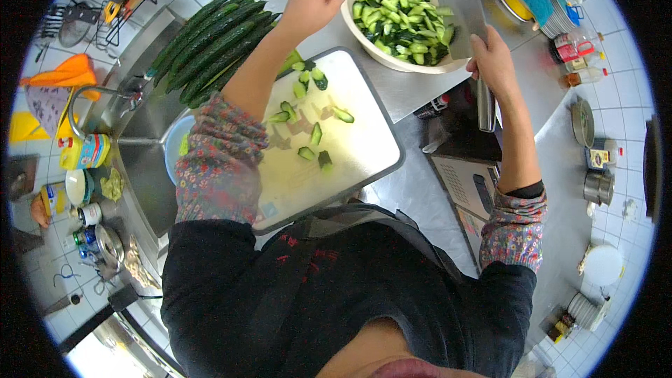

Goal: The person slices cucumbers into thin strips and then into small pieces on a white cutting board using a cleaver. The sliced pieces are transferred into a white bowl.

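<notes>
My right hand (493,65) grips a cleaver (462,8) by its handle. Its broad blade is over the right side of a cream plastic bowl (362,44), which holds many cut cucumber pieces (399,21). At the bowl's left rim is my left hand (313,8), its fingers curled; whether they hold the rim I cannot tell. Below it, a white cutting board (362,142) with a dark edge carries several loose cucumber pieces (316,134) and wet patches. A pile of whole cucumbers (210,47) lies left of my left forearm, partly hidden by it.
A metal sink (142,168) with a faucet (79,100) and a light blue basin (176,142) is at left. Beneath the counter on the right stands a boxy appliance (464,184). Bottles (583,76) and stacked plates (559,13) line the right wall.
</notes>
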Motion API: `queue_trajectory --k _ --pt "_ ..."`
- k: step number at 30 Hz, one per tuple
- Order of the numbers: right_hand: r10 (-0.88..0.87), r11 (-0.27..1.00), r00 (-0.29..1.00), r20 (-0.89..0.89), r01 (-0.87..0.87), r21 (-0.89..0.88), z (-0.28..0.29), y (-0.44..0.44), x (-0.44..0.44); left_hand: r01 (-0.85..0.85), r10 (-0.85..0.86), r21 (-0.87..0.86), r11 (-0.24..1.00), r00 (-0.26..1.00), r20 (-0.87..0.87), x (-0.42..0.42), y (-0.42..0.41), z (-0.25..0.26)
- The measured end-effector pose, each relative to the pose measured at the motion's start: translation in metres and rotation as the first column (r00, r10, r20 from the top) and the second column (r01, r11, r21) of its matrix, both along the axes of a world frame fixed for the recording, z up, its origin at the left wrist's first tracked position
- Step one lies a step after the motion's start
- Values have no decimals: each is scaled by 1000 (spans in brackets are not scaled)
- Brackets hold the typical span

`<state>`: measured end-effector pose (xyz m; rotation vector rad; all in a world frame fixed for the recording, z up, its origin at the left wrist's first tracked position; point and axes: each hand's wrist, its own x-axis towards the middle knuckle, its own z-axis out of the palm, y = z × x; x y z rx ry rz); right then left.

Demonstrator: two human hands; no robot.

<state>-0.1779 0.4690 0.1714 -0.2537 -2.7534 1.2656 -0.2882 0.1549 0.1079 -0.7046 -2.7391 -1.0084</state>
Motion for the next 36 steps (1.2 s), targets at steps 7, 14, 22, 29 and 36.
queue_trajectory --k 7,14,22,29,36 --pt "-104 994 984 -146 106 9 6 -19 -5 282 -273 -149 948 959 81 79 -45 -69" --pt "223 898 956 192 -125 -423 5 -65 77 394 -386 -141 908 919 80 173 -73 -74" --pt "367 886 850 378 -196 -419 -74 -88 111 -93 89 -335 938 996 -28 236 -74 -77" --pt "455 789 785 420 -138 -599 -110 -118 127 -269 253 -195 943 962 -103 231 -51 -91" --pt "468 628 822 325 -51 -776 -144 -204 154 -328 334 66 942 932 -143 228 -41 -89"
